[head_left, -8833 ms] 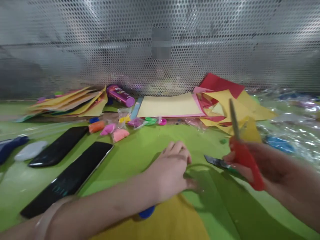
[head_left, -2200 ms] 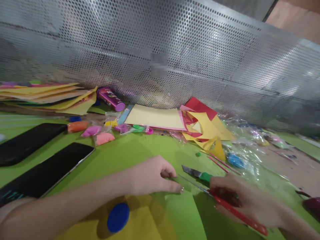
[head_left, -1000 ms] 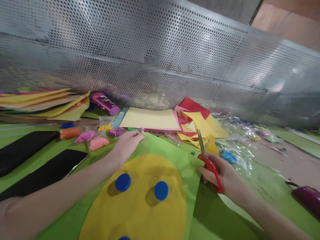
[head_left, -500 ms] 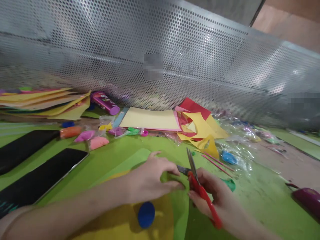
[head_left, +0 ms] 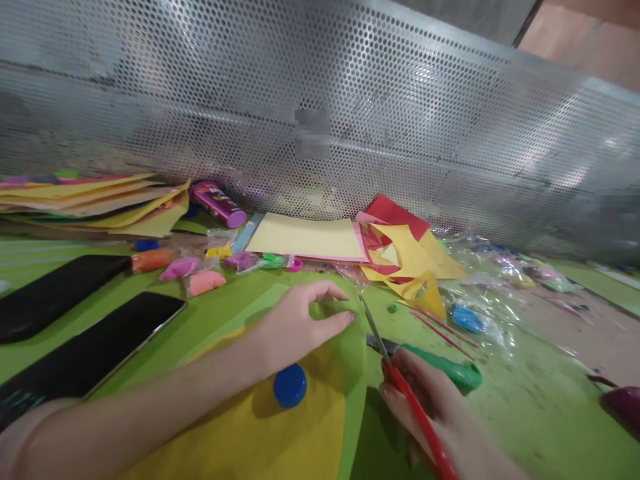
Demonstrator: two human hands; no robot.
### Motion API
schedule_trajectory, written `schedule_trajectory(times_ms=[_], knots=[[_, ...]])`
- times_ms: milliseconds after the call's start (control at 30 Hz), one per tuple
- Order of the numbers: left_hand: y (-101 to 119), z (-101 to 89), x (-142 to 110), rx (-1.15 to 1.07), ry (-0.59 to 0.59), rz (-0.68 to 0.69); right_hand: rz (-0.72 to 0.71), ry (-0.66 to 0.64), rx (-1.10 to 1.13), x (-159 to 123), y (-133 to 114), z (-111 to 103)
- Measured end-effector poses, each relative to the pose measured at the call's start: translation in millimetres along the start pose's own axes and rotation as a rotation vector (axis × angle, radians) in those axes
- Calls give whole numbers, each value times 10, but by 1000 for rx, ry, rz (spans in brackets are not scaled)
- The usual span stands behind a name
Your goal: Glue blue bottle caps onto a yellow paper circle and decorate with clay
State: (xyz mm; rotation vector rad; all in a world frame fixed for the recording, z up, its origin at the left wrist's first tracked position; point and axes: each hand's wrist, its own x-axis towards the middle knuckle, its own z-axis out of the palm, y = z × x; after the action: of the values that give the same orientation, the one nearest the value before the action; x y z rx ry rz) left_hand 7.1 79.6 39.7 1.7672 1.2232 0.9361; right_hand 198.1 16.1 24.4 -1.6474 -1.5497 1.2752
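Note:
My right hand point(head_left: 430, 400) grips red-handled scissors point(head_left: 417, 410), their blades pointing up and away beside the right edge of a light green paper sheet point(head_left: 353, 373). On that sheet lies a large yellow paper piece point(head_left: 300, 433) with a curved edge. A round blue cap point(head_left: 290, 385) rests on the yellow. My left hand point(head_left: 305, 320) is over the green sheet, thumb and forefinger apart, with nothing visible between them. Partly behind my right hand is a green-handled utility knife point(head_left: 445, 367).
Two dark phones point(head_left: 115, 340) lie at left. Beyond are bagged clay lumps point(head_left: 205, 282), a cream paper stack point(head_left: 307, 237), yellow paper scraps point(head_left: 407, 250), pink sticks point(head_left: 445, 332) and clear plastic bags point(head_left: 480, 293). A perforated metal panel point(head_left: 250, 100) stands behind.
My left thumb and fingers have moved away from the green sheet's right edge and drawn back left. The scissors have shifted slightly down, showing more of the utility knife. The view has turned slightly.

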Motion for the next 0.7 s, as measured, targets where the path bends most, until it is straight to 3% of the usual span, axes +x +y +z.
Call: schedule_trajectory(times_ms=[467,700], knots=[[51,11,-20,23,61,-21,-133,-10,-49,18,25,17],[42,38,-45,48,79,-13,-125,-1,-69,-14,-22,29]])
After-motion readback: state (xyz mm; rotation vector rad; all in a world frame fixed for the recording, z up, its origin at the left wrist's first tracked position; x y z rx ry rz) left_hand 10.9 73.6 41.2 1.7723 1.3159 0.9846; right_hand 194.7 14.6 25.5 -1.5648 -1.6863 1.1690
